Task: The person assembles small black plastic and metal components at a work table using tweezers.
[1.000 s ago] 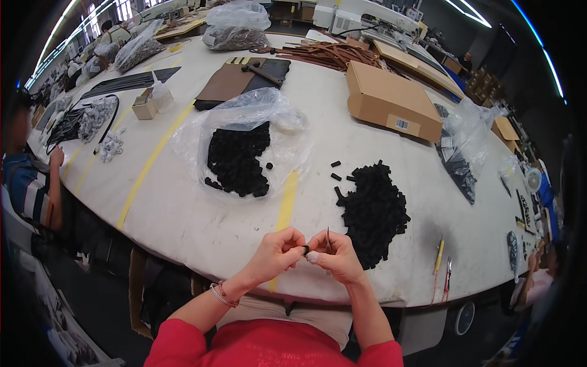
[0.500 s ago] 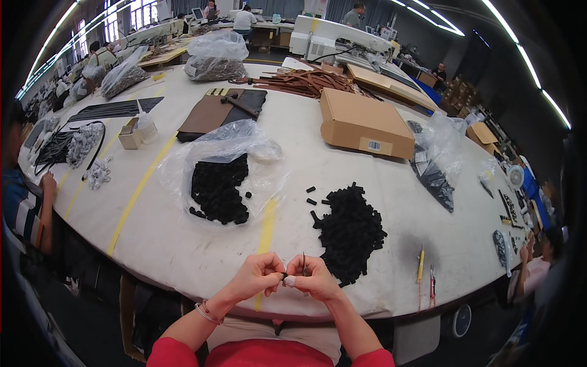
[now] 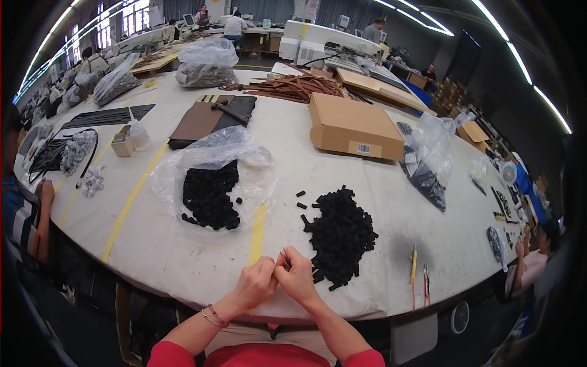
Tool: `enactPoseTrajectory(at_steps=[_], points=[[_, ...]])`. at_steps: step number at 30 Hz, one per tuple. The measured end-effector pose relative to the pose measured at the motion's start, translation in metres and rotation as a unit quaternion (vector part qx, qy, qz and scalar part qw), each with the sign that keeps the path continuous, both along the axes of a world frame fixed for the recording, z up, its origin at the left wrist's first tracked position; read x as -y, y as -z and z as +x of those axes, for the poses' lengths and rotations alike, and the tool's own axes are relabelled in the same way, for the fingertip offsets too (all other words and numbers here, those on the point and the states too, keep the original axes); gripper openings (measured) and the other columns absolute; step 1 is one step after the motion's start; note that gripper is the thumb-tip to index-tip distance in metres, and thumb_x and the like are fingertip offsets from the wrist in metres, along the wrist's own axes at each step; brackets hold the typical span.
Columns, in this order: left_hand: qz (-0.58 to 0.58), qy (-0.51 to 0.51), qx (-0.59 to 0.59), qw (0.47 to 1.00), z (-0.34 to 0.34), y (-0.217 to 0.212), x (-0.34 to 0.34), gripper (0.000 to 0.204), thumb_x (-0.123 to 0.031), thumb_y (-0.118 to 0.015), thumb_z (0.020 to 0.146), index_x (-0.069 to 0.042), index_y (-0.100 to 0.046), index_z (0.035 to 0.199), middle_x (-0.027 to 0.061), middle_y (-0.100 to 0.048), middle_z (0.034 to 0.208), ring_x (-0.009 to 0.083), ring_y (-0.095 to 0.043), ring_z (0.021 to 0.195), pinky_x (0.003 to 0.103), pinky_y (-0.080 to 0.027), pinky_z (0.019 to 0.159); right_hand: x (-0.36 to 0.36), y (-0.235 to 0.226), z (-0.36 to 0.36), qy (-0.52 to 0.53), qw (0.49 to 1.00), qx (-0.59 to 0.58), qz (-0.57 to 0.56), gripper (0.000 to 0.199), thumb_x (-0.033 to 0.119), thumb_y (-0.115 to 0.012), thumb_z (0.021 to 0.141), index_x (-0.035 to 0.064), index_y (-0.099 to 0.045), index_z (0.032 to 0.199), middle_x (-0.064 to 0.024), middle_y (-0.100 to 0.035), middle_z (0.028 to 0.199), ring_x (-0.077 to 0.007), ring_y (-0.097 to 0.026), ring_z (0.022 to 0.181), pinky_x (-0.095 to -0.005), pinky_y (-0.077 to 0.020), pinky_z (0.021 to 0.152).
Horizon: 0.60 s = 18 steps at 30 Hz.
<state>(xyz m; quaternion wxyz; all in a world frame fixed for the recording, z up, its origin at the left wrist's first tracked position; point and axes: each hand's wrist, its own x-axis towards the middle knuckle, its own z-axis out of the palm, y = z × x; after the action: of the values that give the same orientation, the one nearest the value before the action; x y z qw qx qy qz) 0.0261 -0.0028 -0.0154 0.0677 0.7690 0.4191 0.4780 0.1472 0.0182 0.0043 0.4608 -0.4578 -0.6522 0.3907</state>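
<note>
worktop (image 3: 177,263): white, carries both hands' work
loose black pieces (image 3: 342,235): heaped right of the hands
left hand (image 3: 257,284): fingers closed, contents hidden
right hand (image 3: 298,278): fingers gripping a slim tool (image 3: 285,257)
small black piece: now hidden between joined hands; its progress cannot be judged

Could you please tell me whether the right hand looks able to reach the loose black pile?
Probably yes: the pile lies close to the right hand, with nothing visible blocking the way, though that hand looks busy against the left hand.
</note>
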Motion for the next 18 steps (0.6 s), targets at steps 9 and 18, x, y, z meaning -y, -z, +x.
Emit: enactPoseTrajectory(at_steps=[9, 18], points=[[-0.505, 0.153, 0.553, 0.645, -0.019, -0.014, -0.010, 0.014, -0.002, -0.043, 0.078, 0.001, -0.052, 0.088, 0.0032, -0.050, 0.064, 0.0079, -0.048, 0.045, 0.018, -0.035, 0.035, 0.003, -0.008, 0.030, -0.168, 0.980, 0.109, -0.018, 0.021, 0.020, -0.048, 0.085, -0.0007, -0.044, 0.089, -0.0102, -0.052, 0.059, -0.0187, -0.052, 0.054, -0.0300, -0.0390, 0.051], [-0.529, 0.236, 0.624, 0.525, -0.024, -0.005, -0.005, 0.012, 0.001, -0.041, 0.074, -0.002, -0.050, 0.082, 0.0059, -0.049, 0.058, 0.0087, -0.037, 0.034, 0.018, -0.025, 0.029, 0.008, -0.013, 0.027, -0.188, 0.967, 0.139, -0.099, 0.028, 0.025, -0.042, 0.087, 0.0012, -0.054, 0.077, -0.0171, -0.051, 0.059, -0.0326, -0.053, 0.057, -0.0375, -0.0399, 0.055]])
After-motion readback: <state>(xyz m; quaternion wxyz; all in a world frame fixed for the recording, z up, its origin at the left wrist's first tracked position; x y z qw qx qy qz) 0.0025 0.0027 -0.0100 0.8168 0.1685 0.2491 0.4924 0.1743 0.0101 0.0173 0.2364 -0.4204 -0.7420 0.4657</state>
